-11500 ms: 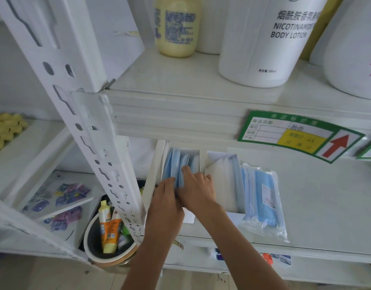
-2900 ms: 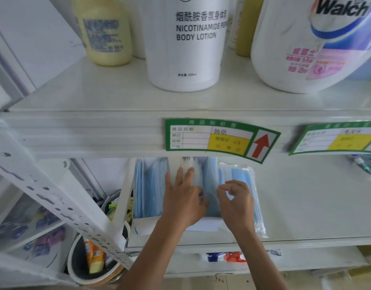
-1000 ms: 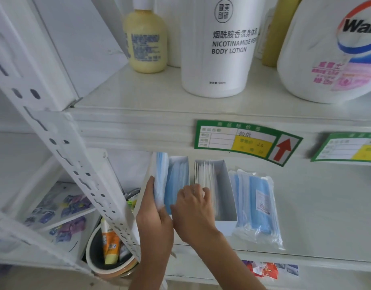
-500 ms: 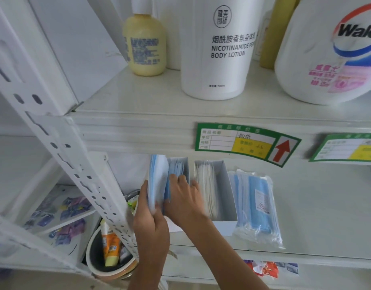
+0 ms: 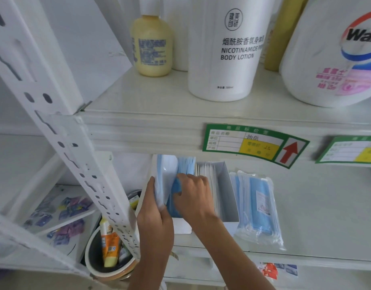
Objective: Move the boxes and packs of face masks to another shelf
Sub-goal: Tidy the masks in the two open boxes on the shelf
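Note:
Two open white boxes stand side by side on the lower shelf [image 5: 318, 216]. The left box [image 5: 181, 225] holds blue face masks [image 5: 185, 166]. The right box [image 5: 226, 189] holds white masks. My left hand [image 5: 155, 214] grips a clear pack of blue masks [image 5: 164, 178] at the left box's left side. My right hand [image 5: 194, 195] reaches into the left box, its fingers curled among the blue masks. A sealed clear pack of blue masks [image 5: 257, 208] lies flat to the right of the boxes.
A slanted white perforated post [image 5: 61, 139] crosses the left. A tub of tubes [image 5: 109, 248] sits below it. The upper shelf carries a yellow bottle [image 5: 152, 45], a white body lotion bottle [image 5: 224, 49] and a large white jug [image 5: 331, 53]. Green price labels [image 5: 253, 144] hang on its edge.
My right hand has pushed deeper into the left box among the blue masks. My left hand keeps hold of the pack at the box's left side, barely shifted.

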